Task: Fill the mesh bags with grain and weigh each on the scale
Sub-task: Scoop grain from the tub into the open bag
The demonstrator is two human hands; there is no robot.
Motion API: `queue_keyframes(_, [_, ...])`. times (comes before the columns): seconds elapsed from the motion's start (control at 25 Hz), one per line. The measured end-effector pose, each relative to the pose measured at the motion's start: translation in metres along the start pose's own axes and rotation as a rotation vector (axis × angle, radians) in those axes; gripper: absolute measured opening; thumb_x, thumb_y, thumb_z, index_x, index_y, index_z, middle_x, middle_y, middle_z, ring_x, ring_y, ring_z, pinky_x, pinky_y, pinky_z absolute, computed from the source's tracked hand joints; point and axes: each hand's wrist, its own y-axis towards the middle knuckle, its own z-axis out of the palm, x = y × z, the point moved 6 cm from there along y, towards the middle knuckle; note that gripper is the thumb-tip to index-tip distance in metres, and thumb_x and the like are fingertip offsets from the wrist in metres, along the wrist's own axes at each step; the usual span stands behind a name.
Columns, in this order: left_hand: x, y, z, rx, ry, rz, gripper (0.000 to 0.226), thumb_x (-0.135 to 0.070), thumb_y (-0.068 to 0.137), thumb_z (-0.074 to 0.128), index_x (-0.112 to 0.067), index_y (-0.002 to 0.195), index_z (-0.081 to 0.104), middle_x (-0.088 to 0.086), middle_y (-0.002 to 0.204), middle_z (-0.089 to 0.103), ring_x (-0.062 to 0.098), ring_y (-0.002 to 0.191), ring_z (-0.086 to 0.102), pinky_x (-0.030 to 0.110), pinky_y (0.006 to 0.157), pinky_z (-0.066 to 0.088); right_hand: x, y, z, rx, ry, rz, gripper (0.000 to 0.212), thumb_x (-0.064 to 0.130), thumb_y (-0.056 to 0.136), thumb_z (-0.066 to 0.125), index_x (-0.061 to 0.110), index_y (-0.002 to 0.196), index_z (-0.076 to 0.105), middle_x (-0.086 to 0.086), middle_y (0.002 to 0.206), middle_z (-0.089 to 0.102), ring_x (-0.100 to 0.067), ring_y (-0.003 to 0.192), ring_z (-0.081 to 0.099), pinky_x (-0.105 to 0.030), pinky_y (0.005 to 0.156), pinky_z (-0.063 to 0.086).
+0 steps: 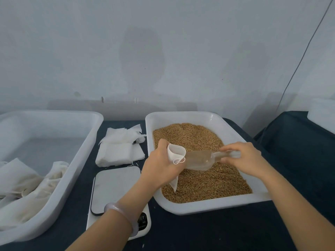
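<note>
Scale [116, 189] sits nearest, just beside the grain tray [208, 205], apparently to keep transfers short. Left tray [76, 169] holds cloth bags [27, 185]. Both hands work over the grain [208, 182], so spills should fall back in. Left hand [159, 165] curls round the mesh bag [176, 153], holding its mouth open. Right hand [243, 158] grips the handle of the clear scoop [201, 160], whose lip is at the bag's mouth.

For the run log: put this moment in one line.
step: filling | left hand: holds mesh bag open over grain tray | right hand: holds clear scoop at bag mouth | scale: no bag on it
</note>
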Motion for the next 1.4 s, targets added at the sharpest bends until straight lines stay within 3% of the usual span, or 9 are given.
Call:
queue_keyframes(0.24, [-0.001, 0.002, 0.008, 0.016, 0.252, 0.033, 0.04, -0.04, 0.077, 0.062, -0.019, 0.099, 0.035, -0.009, 0.078, 0.051, 0.02, 0.07, 0.054, 0.026, 0.05, 0.034, 0.0, -0.009, -0.049, -0.063, 0.179, -0.01, 0.028, 0.02, 0.076, 0.076, 0.037, 0.097, 0.066, 0.016, 0.102, 0.063, -0.01, 0.107, 0.054, -0.034, 0.099, 0.036])
queue_keyframes(0.48, [0.0, 0.004, 0.011, 0.035, 0.291, 0.021, 0.04, -0.041, 0.078, 0.061, -0.019, 0.097, 0.034, -0.01, 0.076, 0.049, 0.02, 0.069, 0.055, 0.027, 0.051, 0.036, 0.043, -0.011, -0.098, -0.052, 0.134, -0.183, 0.034, 0.02, 0.073, 0.079, 0.048, 0.086, 0.066, 0.027, 0.091, 0.064, 0.017, 0.091, 0.054, -0.014, 0.08, 0.036])
queue_keyframes(0.72, [-0.001, 0.003, 0.01, 0.028, 0.247, 0.031, 0.038, -0.04, 0.078, 0.06, -0.018, 0.097, 0.036, -0.011, 0.074, 0.052, 0.014, 0.063, 0.054, 0.025, 0.049, 0.036, 0.073, -0.015, -0.107, -0.057, -0.095, -0.278, 0.036, 0.027, 0.072, 0.077, 0.053, 0.088, 0.059, 0.021, 0.099, 0.059, -0.006, 0.104, 0.038, -0.028, 0.091, 0.028])
queue_keyframes(1.08, [-0.001, 0.003, 0.01, 0.022, 0.278, 0.04, 0.038, -0.042, 0.079, 0.06, -0.018, 0.095, 0.036, -0.009, 0.074, 0.053, 0.016, 0.065, 0.057, 0.026, 0.049, 0.038, 0.075, -0.017, -0.107, -0.099, -0.122, -0.311, 0.037, 0.028, 0.072, 0.076, 0.055, 0.088, 0.057, 0.025, 0.096, 0.056, -0.007, 0.101, 0.037, -0.04, 0.103, 0.029])
queue_keyframes(1.4, [-0.001, 0.002, 0.01, 0.023, 0.282, 0.036, 0.038, -0.043, 0.077, 0.059, -0.019, 0.093, 0.035, -0.011, 0.072, 0.052, 0.007, 0.059, 0.05, 0.023, 0.046, 0.032, 0.066, -0.016, -0.101, -0.081, -0.067, -0.298, 0.038, 0.024, 0.072, 0.077, 0.053, 0.088, 0.058, 0.016, 0.096, 0.06, -0.012, 0.104, 0.042, -0.032, 0.091, 0.031])
